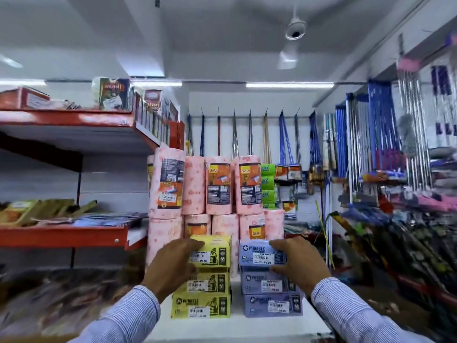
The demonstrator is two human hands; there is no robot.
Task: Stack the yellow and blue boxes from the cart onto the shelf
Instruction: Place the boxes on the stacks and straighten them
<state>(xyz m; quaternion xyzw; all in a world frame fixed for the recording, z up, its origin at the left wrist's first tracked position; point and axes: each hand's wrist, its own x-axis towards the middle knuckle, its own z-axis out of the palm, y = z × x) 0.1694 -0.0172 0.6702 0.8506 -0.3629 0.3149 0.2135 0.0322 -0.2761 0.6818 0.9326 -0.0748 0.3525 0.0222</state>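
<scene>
Two stacks stand side by side on a white shelf in front of me. The left stack holds three yellow boxes; my left hand grips the top yellow box by its left side. The right stack holds three blue boxes; my right hand grips the top blue box by its right side. Both top boxes rest on the boxes beneath them. The lower yellow boxes and lower blue boxes sit square, labels facing me. The cart is out of view.
Pink paper rolls are stacked two high right behind the boxes. Red shelves with goods run along the left. Mops and brooms hang on the back and right walls. A ceiling fan is overhead.
</scene>
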